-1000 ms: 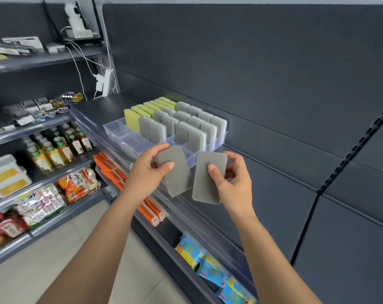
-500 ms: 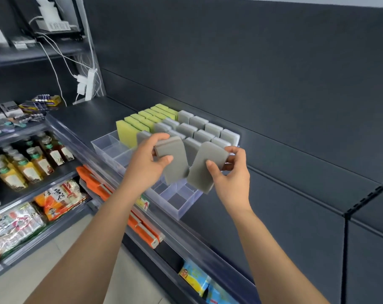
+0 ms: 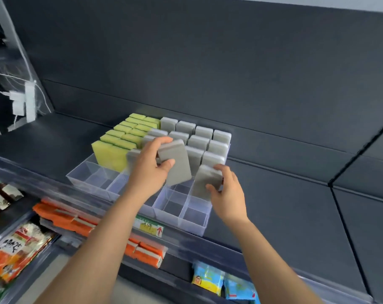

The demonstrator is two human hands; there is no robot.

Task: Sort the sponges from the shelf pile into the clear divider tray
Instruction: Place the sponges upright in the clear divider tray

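A clear divider tray [image 3: 192, 224] sits on the dark shelf, its near compartments bare. Yellow-green sponges [image 3: 129, 132] stand in its left rows, grey sponges [image 3: 206, 137] in its right rows. My left hand [image 3: 150, 172] grips a grey sponge [image 3: 177, 163] tilted above the tray's middle. My right hand [image 3: 226, 191] holds a second grey sponge [image 3: 204, 181], whose lower end sits inside a compartment on the tray's right side, just in front of the standing grey row.
The dark shelf [image 3: 284, 194] runs right of the tray against a dark back wall. White cables and a plug strip [image 3: 24, 104] hang at the far left. Below are orange packs [image 3: 65, 218], snack bags [image 3: 15, 249] and blue packets [image 3: 225, 284].
Both hands moved forward and down over the tray. The right hand's sponge went from mid-air into a right-side compartment; the left hand's sponge came over the tray's middle.
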